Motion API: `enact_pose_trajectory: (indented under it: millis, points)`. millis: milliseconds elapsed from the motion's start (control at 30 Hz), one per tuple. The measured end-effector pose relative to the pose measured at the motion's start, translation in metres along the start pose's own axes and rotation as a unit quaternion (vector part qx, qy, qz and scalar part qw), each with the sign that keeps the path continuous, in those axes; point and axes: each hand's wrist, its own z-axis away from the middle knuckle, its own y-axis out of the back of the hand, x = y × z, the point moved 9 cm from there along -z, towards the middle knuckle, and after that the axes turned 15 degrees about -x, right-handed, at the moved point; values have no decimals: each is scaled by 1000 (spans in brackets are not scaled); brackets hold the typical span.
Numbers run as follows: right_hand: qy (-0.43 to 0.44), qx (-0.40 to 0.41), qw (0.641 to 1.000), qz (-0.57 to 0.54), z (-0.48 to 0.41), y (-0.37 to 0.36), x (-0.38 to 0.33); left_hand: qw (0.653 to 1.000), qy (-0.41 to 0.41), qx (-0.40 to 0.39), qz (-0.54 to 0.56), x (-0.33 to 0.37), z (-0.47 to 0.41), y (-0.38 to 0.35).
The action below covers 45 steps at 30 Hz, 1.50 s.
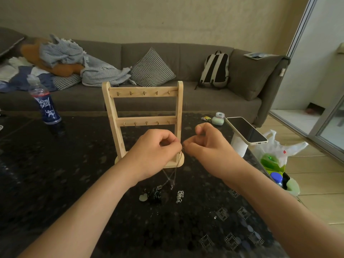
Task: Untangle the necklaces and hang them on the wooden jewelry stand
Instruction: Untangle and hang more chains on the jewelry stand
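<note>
Two hands are working close together just in front of the wooden jewelry stand (143, 125), which is standing upright on the dark table (55, 183). The left hand (158, 148) is curled with its fingertips pinched on a thin chain (170, 175), and the right hand (202, 140) is pinching the same chain just beside it, fingers folded in. From the pinch the chain is hanging down in a loose tangle (where exactly the strands are crossing is too fine to make out), its lower end reaching the tabletop. Lying below it are a dark beaded necklace (154, 195) with a pale pendant (143, 197) and, just to the right, a small silver chain heap (179, 196). Both rows of hooks on the stand are showing bare. A blue bottle (45, 105) is standing well off to the left, and a phone (245, 130) is resting at the table's right edge.
</note>
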Motion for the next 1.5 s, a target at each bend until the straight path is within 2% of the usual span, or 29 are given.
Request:
enact_pose_trajectory:
  millis: [233,500,733,900,1200,1500]
  points:
    - [8,1,1000,14,1,3,-1,998,-20,8,-57,7,2,3]
    - [20,-6,997,71,1,2,-3,1000,-18,-20,-16,10,5,0]
    - [19,-45,991,125,-1,-7,-5,992,-16,-68,-103,9,5,-7]
    - [-13,-62,995,76,-2,-6,2,989,-23,-81,-118,9,4,-10]
    - [-4,-59,996,-68,-3,-4,12,996,-38,-75,-3,10,4,-3]
    - [-5,-75,996,-46,2,-5,9,998,-31,-58,9,8,3,1]
